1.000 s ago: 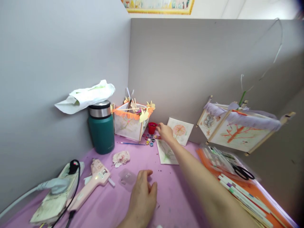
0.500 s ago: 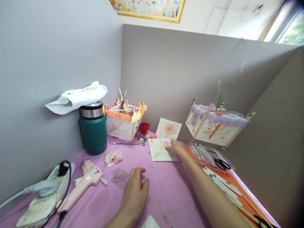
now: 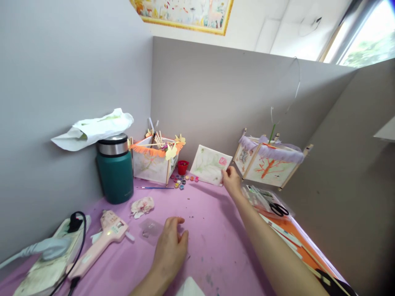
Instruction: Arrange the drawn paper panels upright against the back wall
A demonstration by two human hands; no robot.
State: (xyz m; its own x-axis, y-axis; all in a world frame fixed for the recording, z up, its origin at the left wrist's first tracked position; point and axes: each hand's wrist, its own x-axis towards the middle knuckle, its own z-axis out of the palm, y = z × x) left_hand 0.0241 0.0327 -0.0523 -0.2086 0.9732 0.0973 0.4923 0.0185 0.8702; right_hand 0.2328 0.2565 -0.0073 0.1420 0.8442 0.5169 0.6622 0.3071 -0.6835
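Observation:
My right hand [image 3: 232, 183] pinches the lower right edge of a white painted panel [image 3: 208, 165] with a pink flower and green leaves. The panel leans back near the rear partition and hides the orange-flower panel. Low on the pink table, my left hand [image 3: 170, 248] is loosely curved, thumb and fingers apart, with nothing in it. A small clear plastic piece [image 3: 150, 230] lies just left of those fingers. Right of my right hand stands a paper lantern [image 3: 268, 164] with a purple trim and an orange tree.
On the left are a green bottle [image 3: 115, 174], a pink glue gun [image 3: 101, 242] and a power strip [image 3: 47, 261]. At the back stand an orange-trimmed lantern box [image 3: 150, 166] and a red cup [image 3: 183, 167] beside small beads. Scissors [image 3: 279, 209] lie at the right.
My right hand has raised the pink-flower panel from the table to lean upright at the back, over the orange-flower one. My left hand has stayed in place. The view has shifted slightly right.

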